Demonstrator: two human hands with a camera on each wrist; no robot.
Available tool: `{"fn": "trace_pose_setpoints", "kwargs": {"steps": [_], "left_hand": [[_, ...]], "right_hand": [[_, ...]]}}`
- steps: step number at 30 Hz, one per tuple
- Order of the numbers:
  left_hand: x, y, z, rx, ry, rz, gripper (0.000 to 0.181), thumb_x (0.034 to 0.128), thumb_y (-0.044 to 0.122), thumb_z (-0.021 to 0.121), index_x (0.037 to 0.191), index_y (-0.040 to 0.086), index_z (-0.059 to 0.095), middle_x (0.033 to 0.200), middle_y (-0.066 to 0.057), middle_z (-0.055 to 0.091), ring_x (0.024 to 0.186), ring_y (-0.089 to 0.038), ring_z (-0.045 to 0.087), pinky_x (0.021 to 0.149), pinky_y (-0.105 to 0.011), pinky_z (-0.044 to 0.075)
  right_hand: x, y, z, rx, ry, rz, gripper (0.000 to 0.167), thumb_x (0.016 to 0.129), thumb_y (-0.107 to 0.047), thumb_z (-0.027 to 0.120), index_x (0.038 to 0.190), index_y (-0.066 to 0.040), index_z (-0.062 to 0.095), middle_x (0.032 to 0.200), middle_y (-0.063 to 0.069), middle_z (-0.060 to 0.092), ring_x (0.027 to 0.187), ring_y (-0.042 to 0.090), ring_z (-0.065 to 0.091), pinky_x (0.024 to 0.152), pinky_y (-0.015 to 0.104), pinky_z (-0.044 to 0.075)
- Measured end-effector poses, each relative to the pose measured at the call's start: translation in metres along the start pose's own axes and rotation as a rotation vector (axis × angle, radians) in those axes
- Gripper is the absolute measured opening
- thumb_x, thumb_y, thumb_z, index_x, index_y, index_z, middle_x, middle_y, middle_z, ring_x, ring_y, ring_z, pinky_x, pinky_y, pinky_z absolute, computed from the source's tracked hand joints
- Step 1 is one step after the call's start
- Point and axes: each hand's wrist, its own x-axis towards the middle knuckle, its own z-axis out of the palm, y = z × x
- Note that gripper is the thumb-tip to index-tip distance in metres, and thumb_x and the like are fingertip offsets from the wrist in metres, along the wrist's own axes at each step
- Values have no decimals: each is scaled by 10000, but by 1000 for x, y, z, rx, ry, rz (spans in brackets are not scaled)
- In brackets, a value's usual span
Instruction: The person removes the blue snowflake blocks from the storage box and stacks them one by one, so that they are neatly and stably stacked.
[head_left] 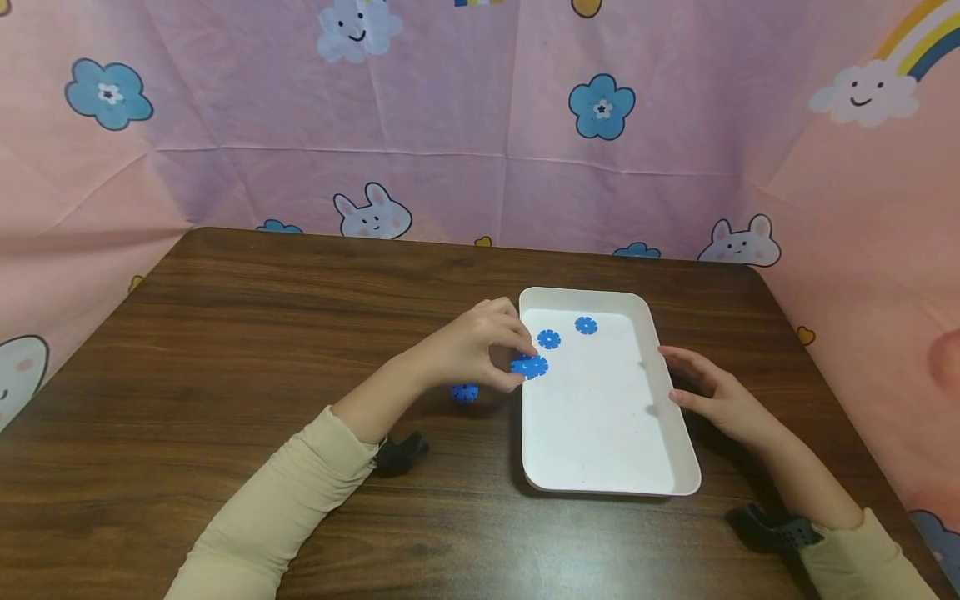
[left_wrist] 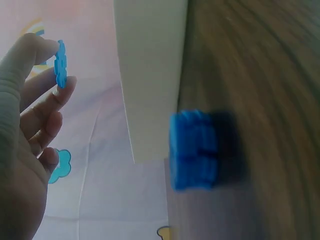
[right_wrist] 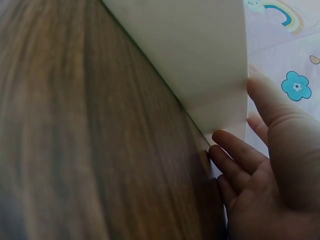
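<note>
My left hand [head_left: 487,337] is over the left rim of a white rectangular tray [head_left: 600,442]. Between thumb and fingertips it pinches a thin blue notched snowflake disc [left_wrist: 60,65]. In the head view, blue at that spot looks wide; whether a second disc lies beneath, I cannot tell. Two more blue discs lie flat inside the tray, a nearer disc [head_left: 549,339] and a farther disc [head_left: 586,326]. Left of the tray, a short stack of blue discs [head_left: 465,393] stands on the table. My right hand [head_left: 723,400] touches the tray's right wall with relaxed fingers, thumb tip at the rim.
The tray stands on a dark brown wooden table [head_left: 225,350], right of its middle. A pink and lilac patterned cloth [head_left: 450,100] hangs behind and beside the table. Dark straps, a left strap [head_left: 401,454] and a right strap [head_left: 772,531], circle my wrists.
</note>
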Motion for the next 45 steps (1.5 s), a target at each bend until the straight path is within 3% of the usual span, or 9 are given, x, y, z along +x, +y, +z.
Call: {"fn": "trace_pose_setpoints", "kwargs": {"steps": [16,26,33,45], "left_hand": [[-38,-6,-15,32,-8,-40,234,691,136,832,912,89,771,913,56,663,886,-112,459,760,-320,390],[-55,-9,-20,35,-60,-92,207,707,171,821,895,98,776,922,81,664,901,-110,456,782,-347,356],[-63,-13,-19,48,-100,-128,216,718,203,837,910,123,779,926,106,663,897,-87,456,759,-337,335],[-65,-14,-18,94,-168,-182,216,735,240,834,916,137,780,934,107,674,899,-91,457,783,-334,343]], "right_hand": [[0,3,-1,5,6,-24,579,925,-18,599,1448,-37,353,1412,258,389,1186,-13,421,913,136,361],[1,3,0,3,8,-17,578,924,-28,605,1445,-36,355,1419,259,382,1189,-29,413,922,131,349],[0,3,-1,3,8,-20,580,924,-22,603,1447,-34,352,1416,268,382,1184,-30,415,919,129,349],[1,2,0,22,2,-22,579,925,-12,593,1449,-35,347,1416,268,378,1187,-6,425,912,144,367]]}}
